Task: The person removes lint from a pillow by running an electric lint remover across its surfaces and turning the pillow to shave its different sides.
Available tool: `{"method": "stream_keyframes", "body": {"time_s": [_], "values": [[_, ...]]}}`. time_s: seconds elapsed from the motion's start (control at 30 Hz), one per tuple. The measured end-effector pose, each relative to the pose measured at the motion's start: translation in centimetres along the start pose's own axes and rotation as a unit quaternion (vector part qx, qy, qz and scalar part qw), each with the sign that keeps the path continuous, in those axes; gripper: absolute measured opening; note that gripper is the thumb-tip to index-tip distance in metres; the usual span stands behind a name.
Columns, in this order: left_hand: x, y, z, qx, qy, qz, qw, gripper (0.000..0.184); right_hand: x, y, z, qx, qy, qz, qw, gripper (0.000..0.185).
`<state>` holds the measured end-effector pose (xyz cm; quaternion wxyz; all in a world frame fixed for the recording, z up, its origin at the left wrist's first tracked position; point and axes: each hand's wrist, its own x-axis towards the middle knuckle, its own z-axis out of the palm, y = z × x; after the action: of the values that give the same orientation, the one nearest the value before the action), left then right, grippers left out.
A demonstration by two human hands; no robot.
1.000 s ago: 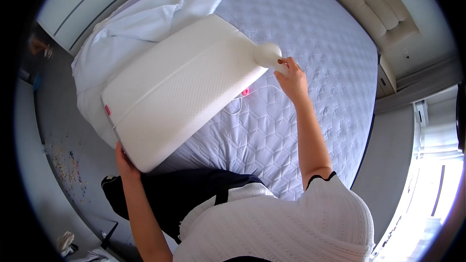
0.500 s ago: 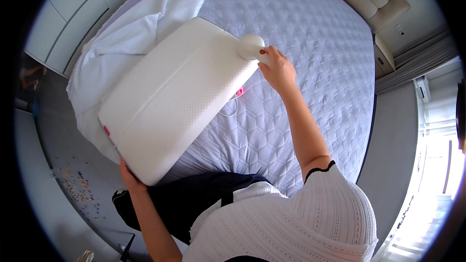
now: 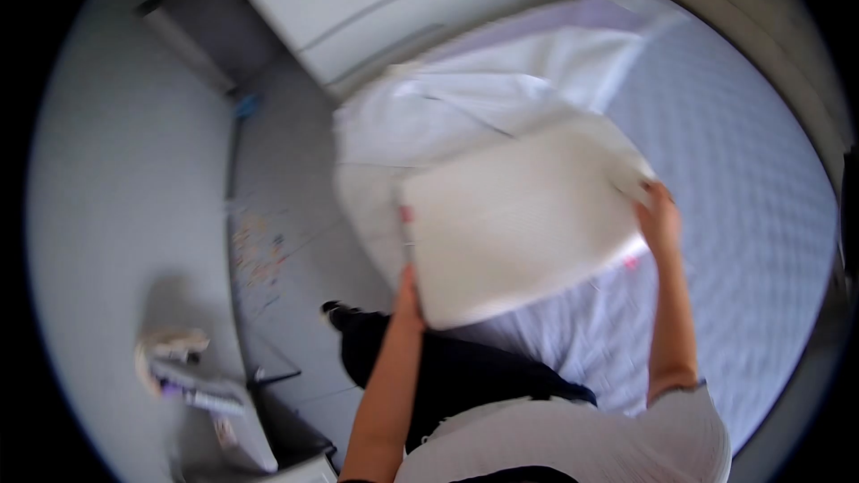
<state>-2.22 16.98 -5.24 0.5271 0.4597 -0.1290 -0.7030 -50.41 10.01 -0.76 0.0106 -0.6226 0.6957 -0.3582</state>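
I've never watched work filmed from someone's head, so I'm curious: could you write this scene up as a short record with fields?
Main object: cream, rectangular, fabric-covered cushion, over the bed
Cushion mark: small red fabric tag, left end
Left hand: against the cushion's left end
Right hand: at its right end; blur hides anything held
Bed surface: pale grey-lavender quilted fabric
Beyond cushion: rumpled white cloth
Floor: scattered small multicoloured bits
Image quality: blurred
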Motion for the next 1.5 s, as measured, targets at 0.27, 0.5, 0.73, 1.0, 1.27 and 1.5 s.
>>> {"method": "stream_keyframes", "body": {"time_s": [0.27,0.5,0.73,1.0,1.27,1.5], "values": [[-1.4,1.9,3.3,0.073,0.067,-0.025,0.995,0.070,0.2,-3.8,-3.1,-0.035,-0.069,-0.003,0.997,0.040],[0.2,0.5,1.4,0.132,-0.010,0.049,0.990,0.072,2.2,0.7,-0.9,-0.120,-0.013,0.041,0.992,0.042],[-1.6,1.6,2.0,0.070,-0.030,-0.005,0.997,0.077,0.1,-5.2,-0.4,-0.011,-0.070,-0.072,0.995,0.043],[-1.6,1.4,1.7,0.087,-0.001,0.030,0.996,0.081,1.3,-4.4,-2.1,-0.069,-0.064,0.012,0.996,0.040],[-0.6,1.4,1.1,0.061,-0.012,0.018,0.998,0.068,1.9,-2.4,-2.7,-0.119,-0.078,0.078,0.987,0.047],[-0.9,1.2,1.7,0.044,-0.021,0.038,0.998,0.070,0.6,-5.9,-1.2,-0.028,-0.085,-0.048,0.995,0.042]]}}
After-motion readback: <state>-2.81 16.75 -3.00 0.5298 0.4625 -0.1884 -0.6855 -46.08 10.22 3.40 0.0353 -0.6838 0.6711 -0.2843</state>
